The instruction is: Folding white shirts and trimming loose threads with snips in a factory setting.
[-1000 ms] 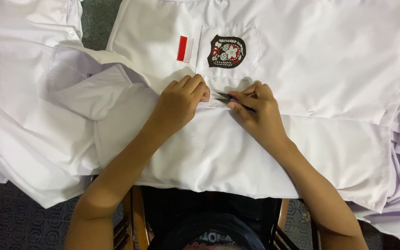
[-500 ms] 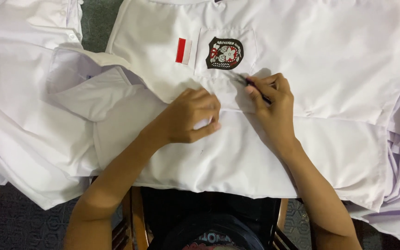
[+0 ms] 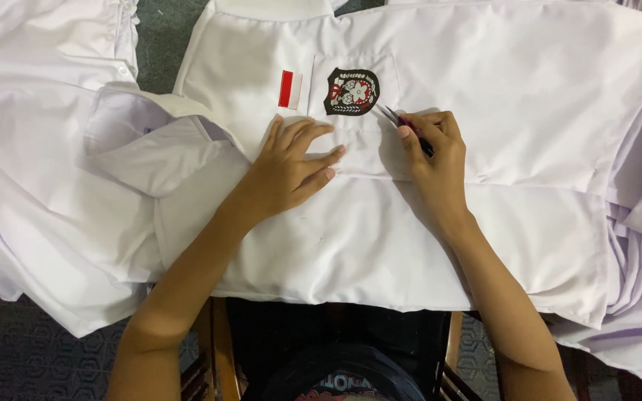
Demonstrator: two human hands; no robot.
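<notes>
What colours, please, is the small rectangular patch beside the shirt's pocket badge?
The small rectangular patch is red and white, in the head view.

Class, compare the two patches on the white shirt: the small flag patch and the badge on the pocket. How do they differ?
The flag patch is a plain rectangle in red and white; the badge is larger, shield-shaped, dark with a red and white design. The flag patch sits beside the pocket, the badge on it. Both lie flat on the white shirt.

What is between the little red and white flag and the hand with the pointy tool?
In the head view, the dark badge on the shirt pocket lies between the flag patch and the right hand.
</notes>
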